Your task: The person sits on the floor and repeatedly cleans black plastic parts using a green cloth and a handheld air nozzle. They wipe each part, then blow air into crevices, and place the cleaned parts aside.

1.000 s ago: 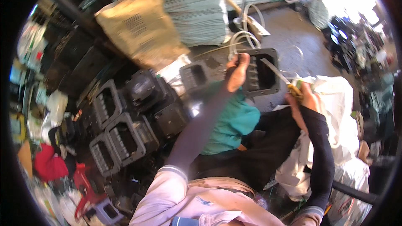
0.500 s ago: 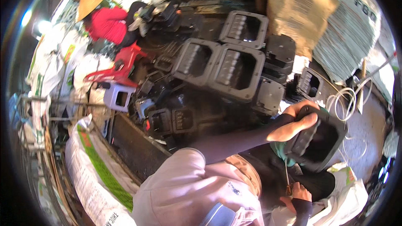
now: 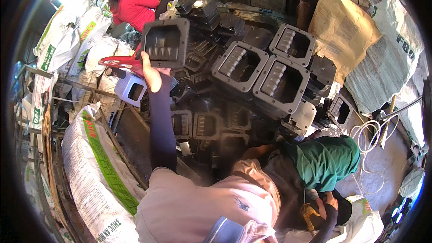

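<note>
My left hand [image 3: 151, 75] is stretched out to the upper left and grips a black rectangular plastic housing [image 3: 165, 41] by its lower edge, holding it up over the heap. The housing's open, ribbed inside faces me. Low at the right, my right hand [image 3: 327, 201] rests beside my lap and is closed on a tool with a yellow handle [image 3: 308, 211]. A green cloth [image 3: 325, 162] lies over my knee just above that hand.
A heap of black housings [image 3: 256, 74] fills the middle. A person in a red top and conical hat [image 3: 130, 4] sits at the upper left. White sacks [image 3: 92, 171] line the left, a brown paper sack [image 3: 342, 27] the upper right, and a white cable coil [image 3: 371, 141] the right.
My left arm has swung the black housing from beside my lap out to the far left, above the heap. The view has turned with it. My right hand stays low on the tool.
</note>
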Tool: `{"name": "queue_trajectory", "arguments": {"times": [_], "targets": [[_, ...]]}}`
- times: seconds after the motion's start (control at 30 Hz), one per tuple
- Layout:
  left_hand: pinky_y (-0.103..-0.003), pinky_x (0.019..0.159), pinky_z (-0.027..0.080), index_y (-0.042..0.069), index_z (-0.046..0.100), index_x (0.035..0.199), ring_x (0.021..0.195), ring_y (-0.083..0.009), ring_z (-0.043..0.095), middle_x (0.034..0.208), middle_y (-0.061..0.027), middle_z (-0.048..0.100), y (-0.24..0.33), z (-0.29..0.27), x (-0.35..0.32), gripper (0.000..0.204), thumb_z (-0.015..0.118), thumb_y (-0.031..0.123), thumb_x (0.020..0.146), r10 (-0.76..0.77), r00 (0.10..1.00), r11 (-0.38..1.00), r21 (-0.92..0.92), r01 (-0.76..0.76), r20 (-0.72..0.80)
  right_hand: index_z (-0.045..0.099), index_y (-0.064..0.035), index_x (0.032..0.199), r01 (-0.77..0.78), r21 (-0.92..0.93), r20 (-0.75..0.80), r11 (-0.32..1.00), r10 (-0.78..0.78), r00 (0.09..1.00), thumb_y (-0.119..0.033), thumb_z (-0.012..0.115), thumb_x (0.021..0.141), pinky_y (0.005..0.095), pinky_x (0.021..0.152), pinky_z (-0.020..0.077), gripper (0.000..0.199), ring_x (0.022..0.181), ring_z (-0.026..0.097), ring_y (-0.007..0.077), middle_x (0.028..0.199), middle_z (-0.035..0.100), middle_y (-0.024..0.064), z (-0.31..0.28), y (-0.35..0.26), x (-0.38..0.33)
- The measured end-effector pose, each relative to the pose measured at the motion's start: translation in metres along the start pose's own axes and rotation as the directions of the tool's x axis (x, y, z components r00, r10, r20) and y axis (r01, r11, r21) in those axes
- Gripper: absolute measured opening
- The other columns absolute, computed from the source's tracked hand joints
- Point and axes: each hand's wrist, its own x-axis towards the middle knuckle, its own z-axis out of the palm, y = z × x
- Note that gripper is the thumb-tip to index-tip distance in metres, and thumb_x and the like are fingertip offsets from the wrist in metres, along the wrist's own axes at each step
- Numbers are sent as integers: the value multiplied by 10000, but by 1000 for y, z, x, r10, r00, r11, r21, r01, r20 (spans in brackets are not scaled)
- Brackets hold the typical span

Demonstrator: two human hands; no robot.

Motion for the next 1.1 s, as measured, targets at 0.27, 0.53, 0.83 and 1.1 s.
{"name": "queue_trajectory", "arguments": {"times": [0.27, 0.53, 0.83, 1.1], "targets": [[-491, 894, 498, 110, 619, 1221, 1076, -279, 616, 1189, -50, 660, -124, -136, 105, 433, 564, 420, 923, -285, 860, 850, 302, 431, -423, 615, -4, 1106, 65, 70, -218, 995, -49, 975, -159, 732, 814, 407, 735, 544, 351, 801, 702, 324, 859, 708, 200, 7, -20, -21], [-454, 873, 492, 78, 626, 1094, 1009, -252, 609, 1086, -65, 662, -192, -125, 154, 335, 611, 352, 903, -164, 871, 745, 521, 417, -463, 627, 6, 1089, 32, 97, -325, 995, 1, 946, -153, 714, 836, 391, 738, 550, 311, 797, 709, 306, 864, 714, 206, 16, -28, -26], [-412, 850, 484, 41, 635, 952, 934, -222, 602, 969, -81, 665, -223, -153, 190, 247, 663, 276, 881, 97, 946, 359, 897, 257, -310, 622, -17, 1051, -97, 96, -243, 991, 118, 963, -203, 716, 828, 436, 759, 540, 306, 846, 697, 369, 900, 714, 209, 71, 84, 21], [-374, 829, 478, 8, 642, 825, 868, -195, 596, 865, -96, 667, -212, -155, 222, 214, 710, 208, 862, 409, 912, 12, 999, 31, -33, 610, -27, 1083, -131, 49, -153, 990, 137, 979, -254, 722, 820, 476, 805, 516, 365, 917, 670, 385, 927, 697, 196, 61, 45, 3]]}}
